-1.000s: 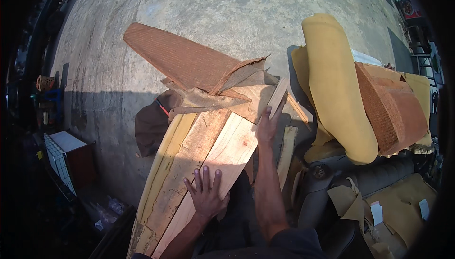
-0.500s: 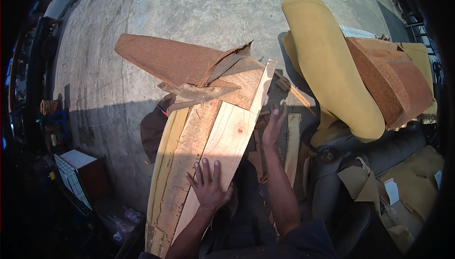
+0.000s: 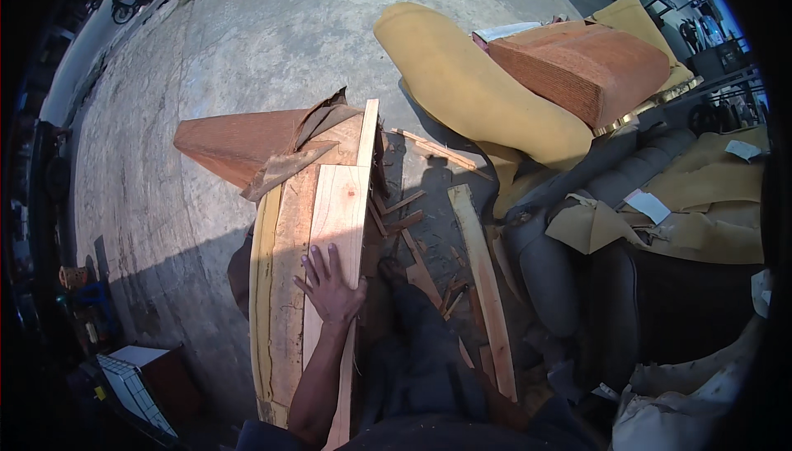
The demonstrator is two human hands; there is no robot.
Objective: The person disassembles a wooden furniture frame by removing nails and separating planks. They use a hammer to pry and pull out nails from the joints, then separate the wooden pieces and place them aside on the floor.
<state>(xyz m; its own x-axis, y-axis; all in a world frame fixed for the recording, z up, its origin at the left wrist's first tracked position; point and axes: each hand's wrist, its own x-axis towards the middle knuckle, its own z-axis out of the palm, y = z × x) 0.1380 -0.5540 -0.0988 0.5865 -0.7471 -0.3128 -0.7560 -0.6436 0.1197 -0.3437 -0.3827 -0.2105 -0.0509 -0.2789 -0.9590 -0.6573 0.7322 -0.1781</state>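
My left hand lies flat with its fingers spread on a pale, freshly cut wooden board. This board forms one side of a long wooden furniture frame, next to an older, stained plank and a strip of yellow foam. Brown ribbed fabric covers the far end, its edge torn and folded back. A narrow pale batten stands along the frame's far right edge. Of my right arm, only a dark part of the forearm shows low down; the hand's fingers cannot be made out.
A long offcut plank and several wood scraps lie on the ground to the right. Beyond them are a yellow foam piece, a brown upholstered block and dark grey cushions. A white-topped box stands at the left.
My right hand has dropped from beside the frame's far right edge toward the lower edge of view. My left hand stays on the board. The view has shifted, showing more ground on the right.
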